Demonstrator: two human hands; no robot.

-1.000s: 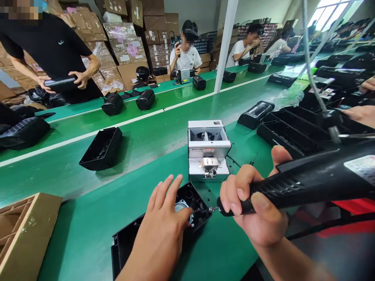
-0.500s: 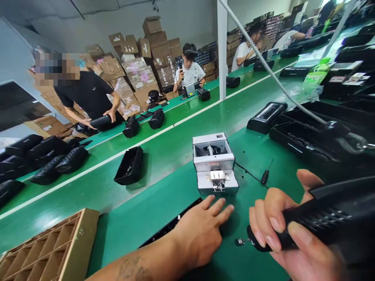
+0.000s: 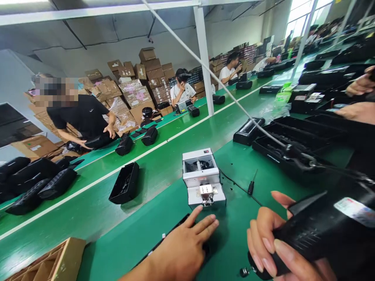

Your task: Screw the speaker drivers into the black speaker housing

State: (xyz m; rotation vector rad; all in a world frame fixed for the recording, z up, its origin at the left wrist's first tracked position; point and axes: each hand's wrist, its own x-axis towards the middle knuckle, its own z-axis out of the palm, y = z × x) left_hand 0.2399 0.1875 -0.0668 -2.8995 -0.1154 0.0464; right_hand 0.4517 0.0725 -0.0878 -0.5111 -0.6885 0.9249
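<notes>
The right hand (image 3: 265, 242), fingers wrapped round the screwdriver (image 3: 313, 234), is no longer aiming at the case (image 3: 172, 230), seemingly pausing work; the left hand (image 3: 179, 248), fingers spread, is partly hiding it.

The left hand (image 3: 184, 242) covers most of a black housing (image 3: 175, 228); only a strip of rim shows, and its interior cannot be inspected. Whether the forefinger touches the white machine (image 3: 200, 180) cannot be determined. The machine's front lettering is too small to read, and the dark specks (image 3: 231, 189) beside it cannot be identified. The right hand (image 3: 268, 240) is cut by the bottom edge; it hides part of the black electric screwdriver (image 3: 313, 234), whose rear merges into darkness. The print on its label (image 3: 354, 210) is illegible. The bottom edge truncates the divided crate (image 3: 68, 257). A co-worker's hand (image 3: 359, 86) is cropped at the right edge. Contents of the black case (image 3: 133, 185) are lost in shadow.
</notes>
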